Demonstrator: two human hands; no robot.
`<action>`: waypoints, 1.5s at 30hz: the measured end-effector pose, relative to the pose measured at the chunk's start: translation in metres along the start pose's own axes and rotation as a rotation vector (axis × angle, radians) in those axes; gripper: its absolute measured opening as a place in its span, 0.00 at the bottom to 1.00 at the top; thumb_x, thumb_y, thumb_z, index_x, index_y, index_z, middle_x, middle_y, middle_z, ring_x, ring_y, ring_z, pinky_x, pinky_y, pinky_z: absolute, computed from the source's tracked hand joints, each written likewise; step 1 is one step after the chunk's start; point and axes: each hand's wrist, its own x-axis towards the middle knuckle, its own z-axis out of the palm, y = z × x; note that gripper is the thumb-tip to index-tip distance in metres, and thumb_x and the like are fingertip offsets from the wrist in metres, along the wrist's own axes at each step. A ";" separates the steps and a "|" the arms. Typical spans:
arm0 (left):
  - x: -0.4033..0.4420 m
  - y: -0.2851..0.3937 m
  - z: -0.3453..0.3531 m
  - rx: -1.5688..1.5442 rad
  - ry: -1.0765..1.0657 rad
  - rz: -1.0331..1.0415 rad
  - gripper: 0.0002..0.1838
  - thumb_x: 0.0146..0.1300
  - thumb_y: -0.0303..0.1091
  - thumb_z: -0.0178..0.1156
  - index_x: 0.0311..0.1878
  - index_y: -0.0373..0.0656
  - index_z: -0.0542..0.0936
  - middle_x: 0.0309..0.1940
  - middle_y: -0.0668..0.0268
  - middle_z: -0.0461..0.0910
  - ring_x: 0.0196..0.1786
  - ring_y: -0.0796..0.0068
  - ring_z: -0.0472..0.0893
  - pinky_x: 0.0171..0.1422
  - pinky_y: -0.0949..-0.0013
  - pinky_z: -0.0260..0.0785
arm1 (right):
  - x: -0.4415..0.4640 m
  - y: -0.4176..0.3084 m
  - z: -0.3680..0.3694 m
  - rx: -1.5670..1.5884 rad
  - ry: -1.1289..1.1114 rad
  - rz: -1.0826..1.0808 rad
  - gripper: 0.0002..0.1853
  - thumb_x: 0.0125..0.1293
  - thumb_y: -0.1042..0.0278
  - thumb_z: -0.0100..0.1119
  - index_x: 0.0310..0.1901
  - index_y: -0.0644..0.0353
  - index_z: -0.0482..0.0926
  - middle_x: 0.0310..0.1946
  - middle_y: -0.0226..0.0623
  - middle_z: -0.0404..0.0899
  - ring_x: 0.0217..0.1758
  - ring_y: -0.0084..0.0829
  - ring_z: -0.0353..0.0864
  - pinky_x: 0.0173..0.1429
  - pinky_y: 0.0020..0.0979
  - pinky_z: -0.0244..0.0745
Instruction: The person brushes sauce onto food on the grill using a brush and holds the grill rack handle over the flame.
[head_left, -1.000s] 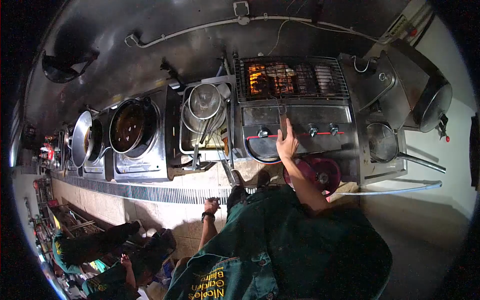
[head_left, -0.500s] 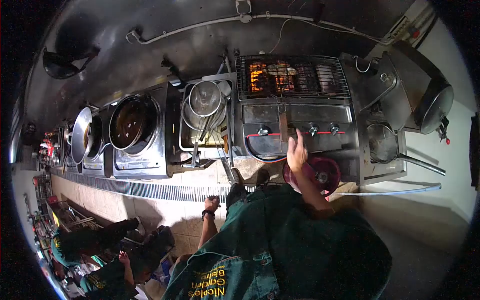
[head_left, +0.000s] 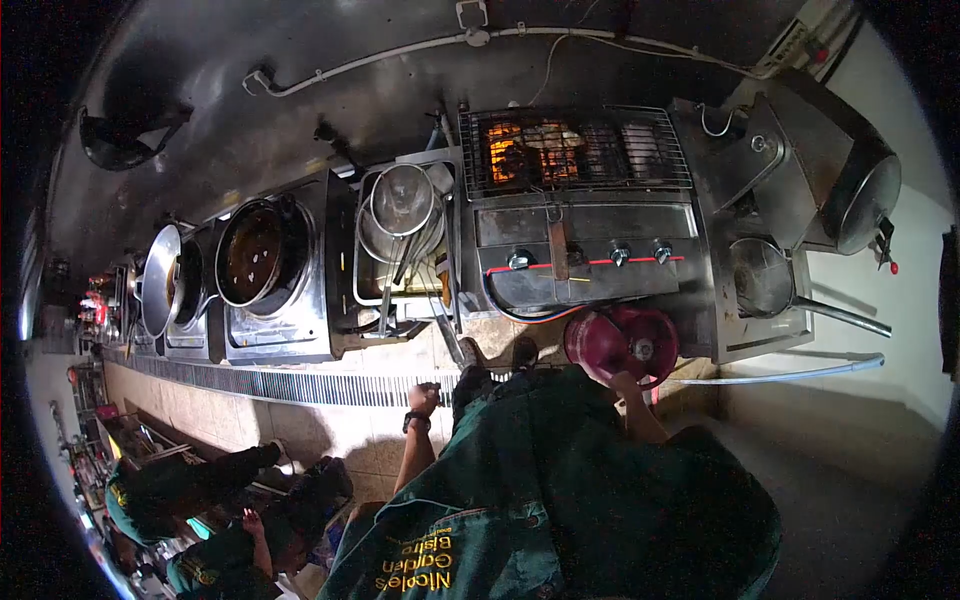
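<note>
My right hand (head_left: 626, 384) is low beside the red gas cylinder (head_left: 600, 345), overlapping its near edge; its fingers are too unclear to read. My left hand (head_left: 424, 399), a dark watch on its wrist, is closed over the floor, and what it may hold is too small to name. Away from both hands, a wire grill basket (head_left: 640, 178) lies over the lit grill, its brown handle (head_left: 558, 250) pointing towards me across the knobs. Pale food (head_left: 553, 137) lies under the wires, with orange fire showing at the left.
Left of the grill stand a tray (head_left: 362, 290) with strainers (head_left: 402, 200) and a wok (head_left: 252, 252) on a burner. A long-handled strainer (head_left: 762, 278) is at the right. Co-workers (head_left: 215, 560) are at the lower left. A floor grate (head_left: 300, 388) runs below the stoves.
My right hand has come away from the basket's brown handle and down towards me, to the red cylinder. My left hand has stayed nearly in place.
</note>
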 end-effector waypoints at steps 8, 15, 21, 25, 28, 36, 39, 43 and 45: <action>-0.010 0.009 0.009 0.153 0.054 -0.109 0.13 0.55 0.39 0.54 0.27 0.40 0.80 0.16 0.64 0.77 0.19 0.74 0.77 0.26 0.70 0.70 | -0.051 -0.078 -0.228 0.734 0.045 0.612 0.18 0.52 0.55 0.49 0.32 0.65 0.77 0.33 0.50 0.77 0.38 0.48 0.76 0.38 0.44 0.68; -0.022 0.014 0.010 0.035 0.068 -0.071 0.13 0.54 0.39 0.54 0.28 0.37 0.79 0.15 0.65 0.75 0.19 0.76 0.76 0.26 0.71 0.70 | -0.013 -0.076 -0.273 0.707 0.298 0.405 0.11 0.51 0.66 0.50 0.29 0.62 0.80 0.20 0.41 0.78 0.23 0.39 0.78 0.30 0.37 0.71; -0.043 -0.003 0.004 0.081 0.118 -0.106 0.17 0.54 0.41 0.53 0.20 0.35 0.76 0.12 0.64 0.74 0.17 0.74 0.76 0.26 0.69 0.69 | 0.002 -0.088 -0.277 0.858 0.168 0.367 0.12 0.52 0.63 0.53 0.29 0.63 0.80 0.18 0.38 0.77 0.20 0.29 0.77 0.26 0.32 0.71; -0.048 -0.042 0.003 -0.044 0.167 -0.182 0.17 0.55 0.39 0.52 0.17 0.36 0.75 0.11 0.64 0.73 0.16 0.74 0.75 0.25 0.68 0.68 | 0.013 -0.094 -0.265 0.692 0.104 0.323 0.11 0.51 0.63 0.54 0.30 0.61 0.80 0.21 0.40 0.78 0.24 0.31 0.78 0.31 0.34 0.72; -0.049 -0.058 -0.004 -0.031 0.167 -0.174 0.17 0.54 0.38 0.53 0.17 0.37 0.75 0.10 0.64 0.73 0.15 0.75 0.75 0.24 0.69 0.68 | 0.020 -0.104 -0.270 0.711 0.065 0.353 0.12 0.50 0.61 0.55 0.31 0.59 0.81 0.23 0.42 0.79 0.29 0.34 0.79 0.35 0.34 0.72; -0.024 -0.023 -0.041 0.159 0.098 -0.243 0.14 0.52 0.40 0.53 0.30 0.38 0.79 0.20 0.60 0.79 0.22 0.72 0.80 0.33 0.68 0.72 | 0.027 -0.143 -0.301 0.743 0.089 0.475 0.15 0.49 0.57 0.54 0.32 0.60 0.80 0.27 0.47 0.78 0.35 0.39 0.79 0.40 0.34 0.72; 0.015 -0.029 -0.065 0.291 0.093 -0.129 0.15 0.50 0.42 0.55 0.29 0.39 0.80 0.23 0.59 0.80 0.26 0.67 0.80 0.36 0.66 0.71 | 0.029 -0.141 -0.278 0.822 0.182 0.345 0.15 0.49 0.57 0.55 0.28 0.62 0.79 0.25 0.47 0.77 0.33 0.40 0.79 0.38 0.36 0.71; 0.034 0.031 -0.099 0.391 0.038 -0.095 0.13 0.50 0.41 0.53 0.27 0.41 0.79 0.25 0.57 0.79 0.31 0.63 0.80 0.39 0.64 0.71 | 0.013 -0.184 -0.300 1.270 -0.065 0.732 0.17 0.60 0.54 0.51 0.39 0.60 0.77 0.24 0.36 0.78 0.20 0.28 0.75 0.21 0.29 0.70; 0.067 0.012 -0.107 0.490 0.036 0.016 0.14 0.48 0.42 0.53 0.27 0.42 0.79 0.27 0.53 0.78 0.38 0.57 0.78 0.45 0.62 0.69 | 0.012 -0.197 -0.312 1.223 -0.013 0.694 0.17 0.60 0.55 0.52 0.41 0.60 0.77 0.24 0.35 0.78 0.20 0.28 0.75 0.21 0.29 0.70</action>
